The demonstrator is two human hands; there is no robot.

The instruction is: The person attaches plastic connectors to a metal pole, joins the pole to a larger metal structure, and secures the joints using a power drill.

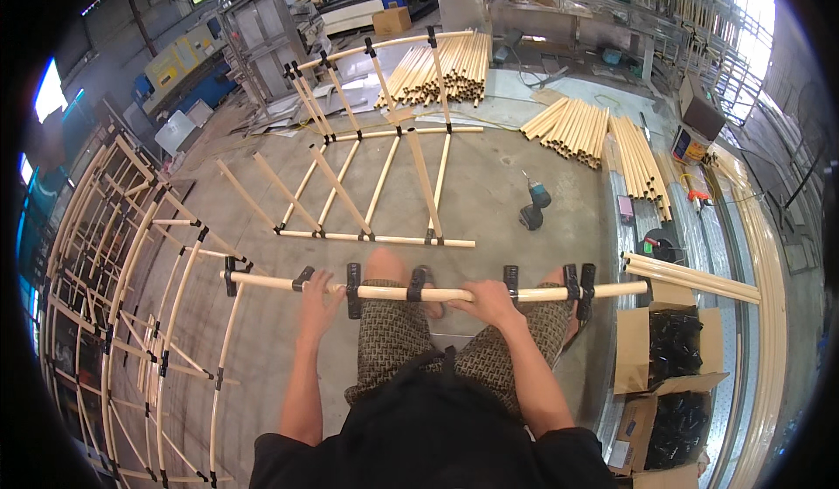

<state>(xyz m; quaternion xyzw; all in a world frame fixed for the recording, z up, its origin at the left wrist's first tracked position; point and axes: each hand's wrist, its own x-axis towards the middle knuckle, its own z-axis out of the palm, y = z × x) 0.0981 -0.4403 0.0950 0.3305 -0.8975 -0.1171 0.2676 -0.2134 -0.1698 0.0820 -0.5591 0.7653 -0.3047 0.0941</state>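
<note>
Far left stood a rack (163,364) of slim round cream tubes. Left hand (316,307) gripped a smooth, glossy cream pipe (384,292), fingers curled over it, forearm steep. Pipe ran crosswise over the knees (384,266), stubby black cylindrical joints (354,291) spaced along it. Right hand (491,302) was wrapped round it too, thumb inward, forearm slanted. Far right, open cardboard boxes (631,349) held shiny black parts (676,349).

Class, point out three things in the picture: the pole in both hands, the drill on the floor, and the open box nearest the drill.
Pole (384,293), head view: bare stretch near its middle.
Drill (539,197), head view: its body.
Box (633,349), head view: left flap.
</note>
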